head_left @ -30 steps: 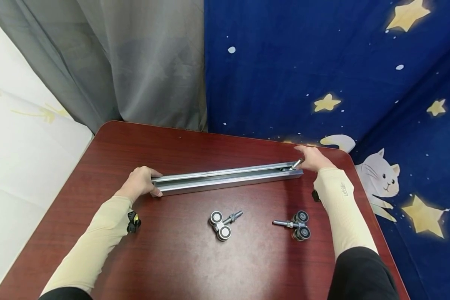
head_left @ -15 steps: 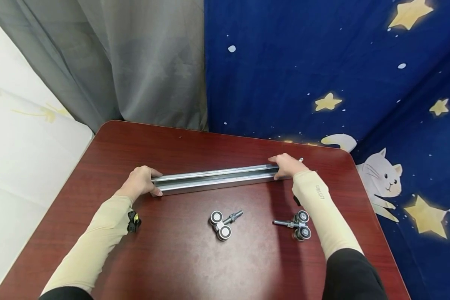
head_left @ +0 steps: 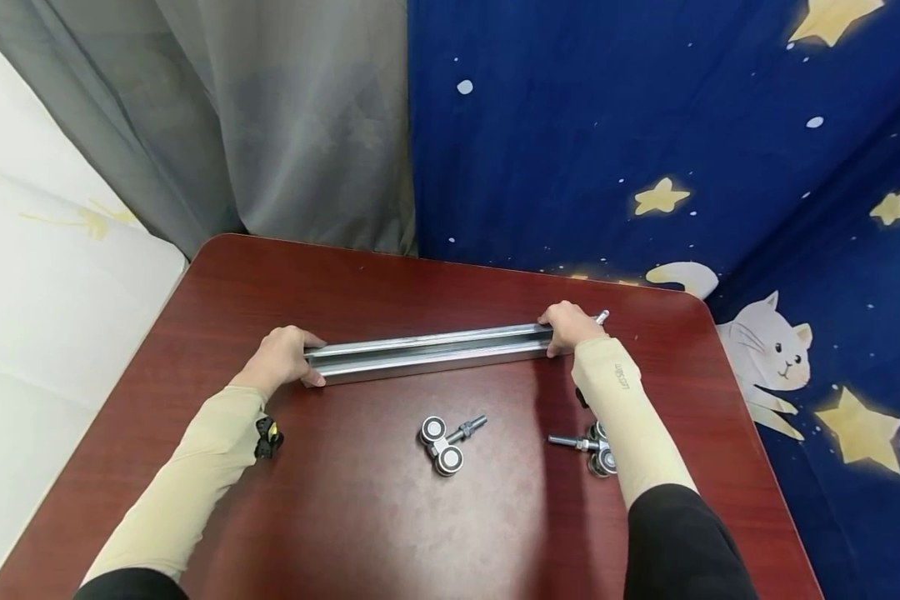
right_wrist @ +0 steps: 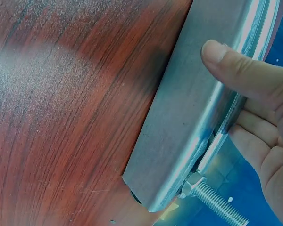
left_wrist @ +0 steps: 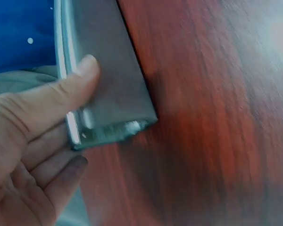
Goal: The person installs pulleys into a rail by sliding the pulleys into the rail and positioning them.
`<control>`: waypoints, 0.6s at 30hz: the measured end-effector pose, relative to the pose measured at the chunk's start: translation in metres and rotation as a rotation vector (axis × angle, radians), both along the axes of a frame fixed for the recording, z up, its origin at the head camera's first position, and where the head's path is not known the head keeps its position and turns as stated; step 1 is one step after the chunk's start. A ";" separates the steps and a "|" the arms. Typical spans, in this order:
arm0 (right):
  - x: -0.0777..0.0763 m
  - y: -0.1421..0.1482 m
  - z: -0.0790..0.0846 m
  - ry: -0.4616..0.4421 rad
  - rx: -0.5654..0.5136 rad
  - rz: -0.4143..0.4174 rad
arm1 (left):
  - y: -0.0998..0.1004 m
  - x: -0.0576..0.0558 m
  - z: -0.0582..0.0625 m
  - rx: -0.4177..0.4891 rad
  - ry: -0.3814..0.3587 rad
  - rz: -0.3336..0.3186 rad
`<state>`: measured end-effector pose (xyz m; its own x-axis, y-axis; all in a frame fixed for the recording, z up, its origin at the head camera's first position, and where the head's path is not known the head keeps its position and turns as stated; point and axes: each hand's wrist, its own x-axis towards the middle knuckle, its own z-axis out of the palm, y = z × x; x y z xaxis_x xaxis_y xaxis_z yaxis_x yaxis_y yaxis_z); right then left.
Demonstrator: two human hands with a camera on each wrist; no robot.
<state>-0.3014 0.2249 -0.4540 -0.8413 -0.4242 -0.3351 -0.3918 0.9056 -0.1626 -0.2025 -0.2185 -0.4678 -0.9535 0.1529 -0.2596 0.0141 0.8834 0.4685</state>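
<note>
A silver metal channel rail (head_left: 427,352) lies across the table with its slot facing up. My left hand (head_left: 279,360) grips its left end, the thumb on the near wall and the fingers on the far side. Toward the right end, my right hand (head_left: 567,328) grips the rail across its width. In the right wrist view, a threaded bolt (right_wrist: 221,205) with a nut (right_wrist: 193,183) sticks out of the slot near the rail's end. The left wrist view shows the rail's left end (left_wrist: 113,132), with the thumb on its side wall.
Two roller trolleys lie nearer me: one trolley (head_left: 442,446) at the middle, another trolley (head_left: 598,454) to the right, partly behind my right sleeve. They rest on the dark red wood table (head_left: 375,517). Grey and blue curtains (head_left: 510,150) hang behind its back edge.
My right hand has moved left along the rail from its right end and now grips it inward of the bolt. The left hand keeps its hold on the left end.
</note>
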 end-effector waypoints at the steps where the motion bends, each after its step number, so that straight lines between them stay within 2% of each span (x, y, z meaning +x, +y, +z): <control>1: 0.000 0.000 0.002 -0.006 -0.003 -0.009 | 0.002 -0.001 0.001 -0.006 0.006 -0.014; 5: -0.001 0.001 0.006 -0.014 0.000 -0.034 | 0.007 -0.002 0.006 -0.031 0.020 -0.084; 9: -0.003 0.001 0.004 -0.028 0.002 -0.064 | 0.013 -0.003 0.013 -0.048 0.031 -0.131; 11: -0.002 0.000 0.003 -0.022 0.002 -0.066 | 0.021 -0.005 0.018 -0.048 0.067 -0.150; 14: -0.001 -0.001 0.003 -0.018 0.004 -0.078 | 0.045 -0.005 0.028 -0.020 0.146 -0.176; 16: 0.001 -0.001 0.004 -0.019 0.004 -0.085 | 0.069 -0.002 0.034 0.013 0.197 -0.202; 18: 0.002 0.000 0.004 -0.018 0.003 -0.097 | 0.094 0.003 0.038 0.041 0.218 -0.227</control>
